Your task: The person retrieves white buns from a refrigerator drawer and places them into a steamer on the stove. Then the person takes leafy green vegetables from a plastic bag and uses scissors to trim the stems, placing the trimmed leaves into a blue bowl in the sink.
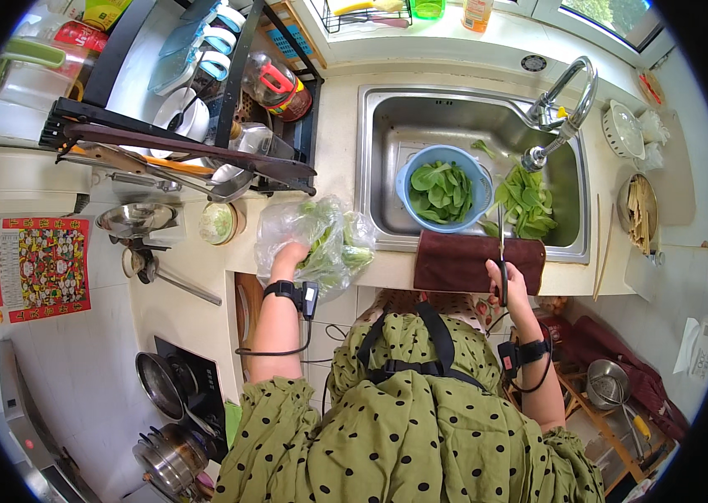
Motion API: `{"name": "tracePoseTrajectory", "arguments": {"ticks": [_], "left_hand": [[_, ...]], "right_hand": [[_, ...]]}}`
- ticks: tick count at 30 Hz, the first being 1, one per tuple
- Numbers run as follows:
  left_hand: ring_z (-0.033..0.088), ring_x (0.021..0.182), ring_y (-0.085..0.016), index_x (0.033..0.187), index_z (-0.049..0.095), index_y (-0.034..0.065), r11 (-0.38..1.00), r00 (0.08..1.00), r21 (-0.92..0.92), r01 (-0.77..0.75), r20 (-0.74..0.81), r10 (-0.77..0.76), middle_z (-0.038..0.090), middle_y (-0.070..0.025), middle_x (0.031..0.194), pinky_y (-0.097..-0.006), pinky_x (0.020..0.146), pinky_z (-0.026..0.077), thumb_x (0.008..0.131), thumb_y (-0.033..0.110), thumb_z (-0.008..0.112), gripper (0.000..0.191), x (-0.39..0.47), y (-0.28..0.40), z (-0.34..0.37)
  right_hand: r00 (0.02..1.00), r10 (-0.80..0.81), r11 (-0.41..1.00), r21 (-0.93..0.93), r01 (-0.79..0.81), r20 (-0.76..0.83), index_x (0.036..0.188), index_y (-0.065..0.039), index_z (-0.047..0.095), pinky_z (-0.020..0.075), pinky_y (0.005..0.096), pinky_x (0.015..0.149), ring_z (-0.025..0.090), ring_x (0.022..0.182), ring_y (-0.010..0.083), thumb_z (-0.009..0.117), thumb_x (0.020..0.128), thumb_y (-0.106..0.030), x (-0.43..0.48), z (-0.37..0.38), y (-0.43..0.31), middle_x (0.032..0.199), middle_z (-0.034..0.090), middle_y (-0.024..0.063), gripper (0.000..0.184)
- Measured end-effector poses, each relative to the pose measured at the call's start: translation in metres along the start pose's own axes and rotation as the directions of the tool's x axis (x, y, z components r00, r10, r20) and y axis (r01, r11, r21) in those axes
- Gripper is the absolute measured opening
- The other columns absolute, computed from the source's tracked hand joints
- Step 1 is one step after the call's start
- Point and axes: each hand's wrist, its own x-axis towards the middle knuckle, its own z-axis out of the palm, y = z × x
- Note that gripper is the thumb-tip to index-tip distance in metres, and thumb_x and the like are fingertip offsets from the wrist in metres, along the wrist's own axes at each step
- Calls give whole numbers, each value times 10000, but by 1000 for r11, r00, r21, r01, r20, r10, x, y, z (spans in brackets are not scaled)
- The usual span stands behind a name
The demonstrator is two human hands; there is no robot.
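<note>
My left hand (292, 256) reaches into a clear plastic bag (272, 217) of leafy greens (357, 256) on the counter, left of the sink. The bag and the leaves hide its fingers, so its grip is unclear. In my right hand (512, 283) is a black-handled cutting tool (501, 236), seen edge-on, its blade pointing toward the sink. That hand is over a dark red cloth (454, 261) draped on the sink's front edge. Inside the sink, a blue plastic basket (402, 185) holds loose green leaves (442, 188). More cut greens (527, 204) lie on the sink floor beside it.
A chrome faucet (586, 88) arches over the right of the steel sink (370, 107). Left stands a black rack (313, 126) with utensils jutting out. Chopsticks (602, 251) and a bowl (635, 210) sit right. A pan (159, 383) rests on the cooktop at lower left.
</note>
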Motion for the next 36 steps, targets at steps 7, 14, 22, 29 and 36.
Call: {"name": "tracePoseTrajectory", "arguments": {"ticks": [7,14,22,29,36], "left_hand": [[639,1075,-392,1039,681,-71,986,985,-7,169,43,-169,671,-280,1085,-411,937,493,735,368,741,538,11,5,-17],[622,1117,-342,1283,547,-46,988,999,-154,-14,-51,7,637,-230,1208,-382,955,487,764,266,775,647,-12,25,-62],[587,1099,-408,1213,551,-27,948,913,-23,-317,-277,299,617,-243,1158,-431,939,479,837,-39,606,380,-125,83,-86],[610,1066,-365,1272,537,-10,958,811,-111,-265,-563,159,619,-220,1175,-395,931,481,892,-20,589,384,-201,129,-141],[613,931,-109,1288,576,-14,488,921,-783,-386,-296,253,655,-61,1111,-262,790,521,954,104,633,359,-214,200,-149]], "right_hand": [[999,-33,999,-16,32,-14,733,-116,515,352,223,475,458,517,53,724,865,-492,-3,0,0,612,504,-34,449],[999,-52,997,-48,52,-5,729,-115,509,349,227,474,453,515,57,731,863,-478,-2,-6,-4,604,499,-30,446],[998,-46,997,-55,49,52,730,-103,515,345,227,477,448,519,56,737,861,-476,1,-16,-6,592,496,-28,454],[994,-93,990,-104,99,63,726,-90,521,347,234,487,447,535,56,740,864,-453,10,-29,-12,583,495,-27,446],[960,-281,959,-20,282,10,775,-62,578,403,234,594,491,655,64,769,855,-318,18,-55,-33,702,557,-22,329]]}}
